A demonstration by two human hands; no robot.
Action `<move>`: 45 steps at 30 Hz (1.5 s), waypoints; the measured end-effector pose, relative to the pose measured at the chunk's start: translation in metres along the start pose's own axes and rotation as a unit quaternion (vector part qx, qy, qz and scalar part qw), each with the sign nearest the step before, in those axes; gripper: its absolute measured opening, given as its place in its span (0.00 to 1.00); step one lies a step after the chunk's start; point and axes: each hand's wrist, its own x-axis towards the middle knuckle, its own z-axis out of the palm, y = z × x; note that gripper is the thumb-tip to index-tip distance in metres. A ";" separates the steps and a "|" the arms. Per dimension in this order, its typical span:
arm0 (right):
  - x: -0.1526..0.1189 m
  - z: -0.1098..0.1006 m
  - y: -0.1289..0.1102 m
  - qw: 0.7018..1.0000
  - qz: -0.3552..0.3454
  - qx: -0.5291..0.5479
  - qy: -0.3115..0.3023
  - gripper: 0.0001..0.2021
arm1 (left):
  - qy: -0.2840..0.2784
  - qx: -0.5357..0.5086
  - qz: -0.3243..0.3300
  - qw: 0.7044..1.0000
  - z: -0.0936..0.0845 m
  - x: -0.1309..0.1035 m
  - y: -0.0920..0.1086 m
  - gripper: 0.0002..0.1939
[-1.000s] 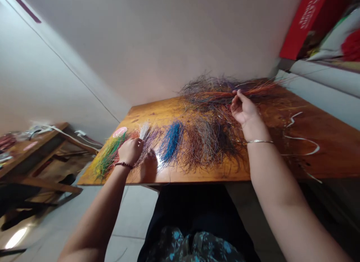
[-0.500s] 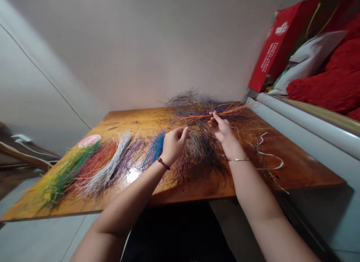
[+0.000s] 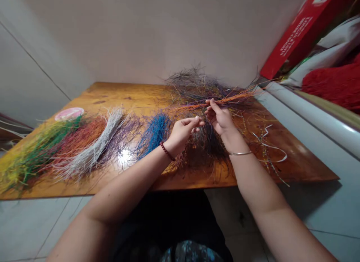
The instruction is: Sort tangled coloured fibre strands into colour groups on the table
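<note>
Orange strands [image 3: 239, 98] lie in a loose bundle at the right hand [image 3: 221, 119], which has thumb and forefinger closed on them; the ends extend to both sides of this grip. The person's left hand [image 3: 185, 132] is positioned nearer the body and just left of that grip, thumb and forefinger tips together; whether a thin strand lies between them cannot be told from here. The hands are apart. Directly beyond the right-hand grip, a dark tangled pile [image 3: 194, 82] rests on the wooden table [image 3: 126, 93], near the wall. Below the grips, brown and grey strands [image 3: 201, 140] are partly covered by the left hand. Left of the left hand, in order outward, are blue strands [image 3: 156, 130], purple strands [image 3: 128, 130], white strands [image 3: 105, 138], red-orange strands [image 3: 87, 132], green strands [image 3: 59, 142] and yellow strands [image 3: 25, 157]. A pink disc [image 3: 69, 113] sits at the far end of the green strands. Right of the right-hand grip, a curled white strip [image 3: 277, 147] lies flat on the table; farther out and beyond, a red box [image 3: 298, 33] stands tilted in view beside red material [image 3: 334, 83].
</note>
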 end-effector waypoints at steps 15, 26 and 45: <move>0.029 -0.053 -0.028 0.990 -0.048 0.048 0.122 0.06 | 0.012 0.086 0.067 0.994 -0.013 -0.002 0.020 0.14; 0.035 -0.057 -0.023 0.988 -0.031 0.070 0.136 0.05 | 0.021 0.300 0.100 0.948 -0.053 0.018 0.034 0.14; 0.026 -0.046 -0.024 0.995 -0.018 0.062 0.078 0.07 | 0.031 0.587 0.050 0.807 -0.079 0.032 0.021 0.28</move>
